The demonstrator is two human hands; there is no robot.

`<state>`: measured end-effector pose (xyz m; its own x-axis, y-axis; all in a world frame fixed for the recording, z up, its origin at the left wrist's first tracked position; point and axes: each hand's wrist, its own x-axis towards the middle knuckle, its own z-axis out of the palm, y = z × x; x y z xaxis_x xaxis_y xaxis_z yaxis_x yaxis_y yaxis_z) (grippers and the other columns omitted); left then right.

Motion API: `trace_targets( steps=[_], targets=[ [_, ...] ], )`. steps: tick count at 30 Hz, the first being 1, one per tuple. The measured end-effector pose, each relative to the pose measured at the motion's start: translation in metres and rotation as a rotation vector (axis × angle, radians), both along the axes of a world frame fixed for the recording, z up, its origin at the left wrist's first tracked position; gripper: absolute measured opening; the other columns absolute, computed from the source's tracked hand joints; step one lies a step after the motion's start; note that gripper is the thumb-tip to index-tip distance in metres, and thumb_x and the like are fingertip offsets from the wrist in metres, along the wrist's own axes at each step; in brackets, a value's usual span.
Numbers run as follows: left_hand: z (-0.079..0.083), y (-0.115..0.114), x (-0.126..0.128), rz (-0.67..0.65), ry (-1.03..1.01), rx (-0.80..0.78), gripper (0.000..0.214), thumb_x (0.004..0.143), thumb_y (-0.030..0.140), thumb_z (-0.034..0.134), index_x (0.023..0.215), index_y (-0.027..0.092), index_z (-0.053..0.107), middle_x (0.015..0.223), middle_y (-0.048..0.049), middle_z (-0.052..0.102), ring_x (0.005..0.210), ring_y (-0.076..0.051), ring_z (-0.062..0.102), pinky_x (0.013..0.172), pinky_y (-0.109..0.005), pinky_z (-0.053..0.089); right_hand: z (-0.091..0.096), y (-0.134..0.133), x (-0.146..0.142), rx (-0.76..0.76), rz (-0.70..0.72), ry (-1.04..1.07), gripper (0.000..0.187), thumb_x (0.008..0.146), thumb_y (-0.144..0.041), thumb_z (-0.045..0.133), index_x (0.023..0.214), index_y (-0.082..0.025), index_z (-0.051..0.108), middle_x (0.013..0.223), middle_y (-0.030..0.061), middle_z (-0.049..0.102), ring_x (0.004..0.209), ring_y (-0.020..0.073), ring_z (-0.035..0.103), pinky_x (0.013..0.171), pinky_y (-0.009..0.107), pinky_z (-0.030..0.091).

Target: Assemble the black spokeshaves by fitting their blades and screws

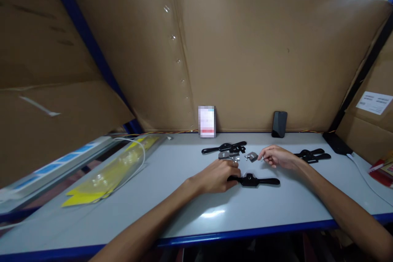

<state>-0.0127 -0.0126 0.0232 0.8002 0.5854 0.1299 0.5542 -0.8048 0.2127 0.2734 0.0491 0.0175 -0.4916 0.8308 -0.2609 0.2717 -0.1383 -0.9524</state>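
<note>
A black spokeshave (250, 180) lies across the middle of the table. My left hand (219, 176) is closed around its left handle. Between the fingertips of my right hand (278, 156) is a small silver screw (262, 158), held just above the table to the right of a grey blade piece (252, 156). Another silver screw (247, 156) rests beside that piece. Behind my left hand are another grey blade (225, 154) and more small silver screws (235, 159). Farther back lies another black spokeshave (225, 147), with small black parts (238, 150) by it.
More black spokeshaves (313, 155) lie at the right. A lit screen (207, 122) and a dark phone (279, 124) lean against the cardboard wall (245, 49). At the left are a power strip (61, 163) and yellow-and-clear packaging (107, 176); a white cable (368, 180) runs down the right.
</note>
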Motion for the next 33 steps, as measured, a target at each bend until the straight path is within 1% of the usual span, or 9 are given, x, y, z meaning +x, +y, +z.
trace_targets(
  steps=[5, 10, 13, 15, 17, 20, 23, 27, 33],
  targets=[
    [0.000, 0.001, 0.000, -0.004, 0.013, 0.009, 0.022, 0.088, 0.015, 0.058, 0.100, 0.025, 0.074, 0.100, -0.0048, 0.072, 0.090, -0.022, 0.066, 0.073, -0.033, 0.045, 0.008, -0.008, -0.003, -0.040, -0.004, 0.159, 0.014, 0.076, -0.019, 0.063, 0.087, -0.016, 0.071, 0.072, 0.0003, 0.058, 0.058, 0.0096, 0.046, 0.044, 0.020, 0.031],
    [-0.001, 0.000, -0.001, -0.023, -0.015, 0.027, 0.022, 0.088, 0.015, 0.059, 0.099, 0.025, 0.074, 0.097, -0.0039, 0.072, 0.087, -0.022, 0.067, 0.072, -0.033, 0.044, 0.007, -0.011, -0.008, -0.037, 0.023, 0.093, 0.015, 0.070, -0.021, 0.074, 0.084, -0.017, 0.072, 0.071, 0.0007, 0.062, 0.060, 0.0098, 0.052, 0.045, 0.019, 0.036],
    [-0.002, 0.001, -0.001, -0.032, -0.015, 0.039, 0.022, 0.087, 0.015, 0.061, 0.102, 0.024, 0.075, 0.097, -0.0038, 0.071, 0.087, -0.022, 0.067, 0.071, -0.033, 0.045, 0.000, -0.010, -0.013, 0.032, 0.029, 0.031, 0.015, 0.070, -0.027, 0.077, 0.080, -0.016, 0.072, 0.067, 0.0028, 0.064, 0.058, 0.0117, 0.056, 0.046, 0.022, 0.042],
    [-0.002, 0.002, 0.000, -0.035, -0.007, 0.043, 0.024, 0.087, 0.015, 0.061, 0.104, 0.024, 0.075, 0.097, -0.0035, 0.072, 0.087, -0.022, 0.068, 0.071, -0.032, 0.045, -0.005, -0.011, -0.017, 0.073, 0.050, 0.003, 0.020, 0.070, -0.032, 0.077, 0.079, -0.016, 0.070, 0.068, 0.0048, 0.067, 0.055, 0.0130, 0.058, 0.046, 0.023, 0.044],
    [-0.002, 0.002, 0.000, -0.042, -0.013, 0.052, 0.024, 0.088, 0.014, 0.061, 0.105, 0.024, 0.076, 0.095, -0.0031, 0.072, 0.087, -0.021, 0.068, 0.071, -0.032, 0.045, -0.008, -0.015, -0.022, 0.120, 0.079, -0.015, 0.024, 0.071, -0.037, 0.076, 0.080, -0.017, 0.065, 0.069, 0.0052, 0.070, 0.052, 0.0134, 0.058, 0.045, 0.024, 0.045],
    [-0.002, 0.001, 0.000, -0.059, -0.037, 0.075, 0.024, 0.089, 0.014, 0.060, 0.103, 0.024, 0.077, 0.092, -0.0029, 0.072, 0.084, -0.020, 0.067, 0.069, -0.031, 0.044, -0.008, -0.025, -0.030, 0.210, 0.098, -0.042, 0.024, 0.073, -0.038, 0.074, 0.080, -0.019, 0.062, 0.067, 0.0021, 0.070, 0.048, 0.0126, 0.055, 0.043, 0.024, 0.041],
    [-0.001, 0.001, 0.000, -0.050, -0.027, 0.088, 0.025, 0.088, 0.013, 0.061, 0.103, 0.025, 0.077, 0.091, -0.0026, 0.072, 0.083, -0.020, 0.067, 0.068, -0.031, 0.043, -0.007, -0.033, -0.036, 0.341, 0.099, -0.093, 0.020, 0.074, -0.037, 0.072, 0.077, -0.018, 0.066, 0.065, -0.0005, 0.066, 0.052, 0.0120, 0.053, 0.047, 0.023, 0.039],
    [-0.001, 0.000, 0.000, -0.042, -0.011, 0.079, 0.026, 0.089, 0.013, 0.061, 0.106, 0.024, 0.077, 0.092, -0.0026, 0.072, 0.085, -0.020, 0.068, 0.070, -0.031, 0.044, -0.008, -0.034, -0.041, 0.568, 0.102, -0.124, 0.014, 0.074, -0.030, 0.074, 0.070, -0.017, 0.073, 0.068, 0.0004, 0.068, 0.067, 0.0151, 0.058, 0.064, 0.026, 0.043],
    [-0.001, 0.000, 0.000, -0.042, -0.019, 0.067, 0.025, 0.089, 0.013, 0.061, 0.104, 0.025, 0.077, 0.090, -0.0024, 0.071, 0.084, -0.019, 0.066, 0.071, -0.030, 0.045, -0.013, -0.033, -0.043, 0.639, 0.128, -0.207, 0.006, 0.077, -0.021, 0.073, 0.073, -0.017, 0.076, 0.067, -0.0004, 0.068, 0.067, 0.0151, 0.057, 0.064, 0.025, 0.040]
  ],
)
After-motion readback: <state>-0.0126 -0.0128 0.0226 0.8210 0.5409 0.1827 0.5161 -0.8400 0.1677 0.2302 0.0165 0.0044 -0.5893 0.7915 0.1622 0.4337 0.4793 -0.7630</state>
